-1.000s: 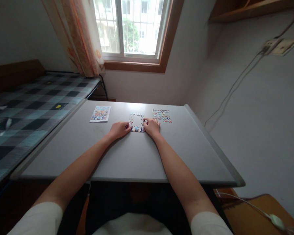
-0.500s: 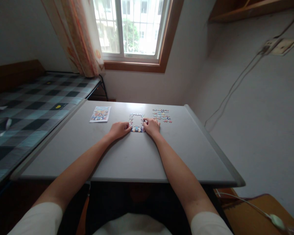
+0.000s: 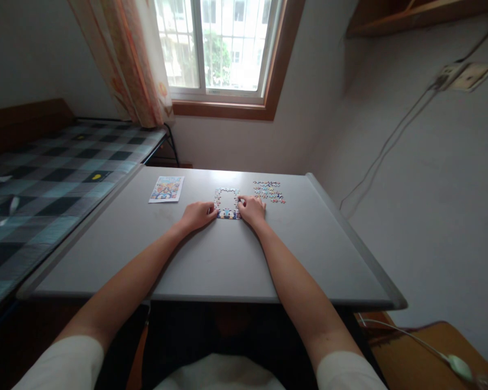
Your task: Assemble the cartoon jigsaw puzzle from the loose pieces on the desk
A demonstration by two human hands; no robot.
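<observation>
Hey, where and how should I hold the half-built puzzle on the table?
Best by its two outer side edges: left hand from the left, right hand from the right, low and gentle. The puzzle lies flat on the table with an open middle, so lifting one corner could pull pieces apart.

No text, label, brand or number is showing legibly anywhere in this view. The printed picture sheet [image 3: 166, 189] and the partly joined jigsaw border [image 3: 228, 214] are carrying colourful print, but both are appearing too small and soft for any letters to be made out. A faint line of marks is showing on the lower window rail [image 3: 213, 92], and small marks are sitting beside a yellow patch [image 3: 96, 177] on the checked mattress [image 3: 120, 155], all staying unreadable.
</observation>
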